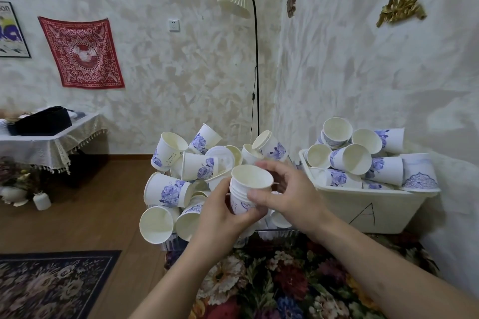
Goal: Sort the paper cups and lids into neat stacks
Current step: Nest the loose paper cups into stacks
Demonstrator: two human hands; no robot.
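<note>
A short stack of nested white paper cups (pixel 250 184) with purple flower print stands upright between both hands, mouth up. My left hand (pixel 223 215) wraps the stack's lower part from the left. My right hand (pixel 282 189) grips its upper rims from the right, thumb in front. Behind and to the left lies a loose heap of the same cups (pixel 181 176) with a few white lids (pixel 223 158) mixed in, in a clear container whose lower edge shows below my hands.
A white bin (pixel 363 210) marked "A" stands at the right, piled with more cups. All of it rests on a flower-patterned cloth (pixel 285 280). A floor lamp (pixel 255 59) stands behind. A side table (pixel 46 134) is at the left wall.
</note>
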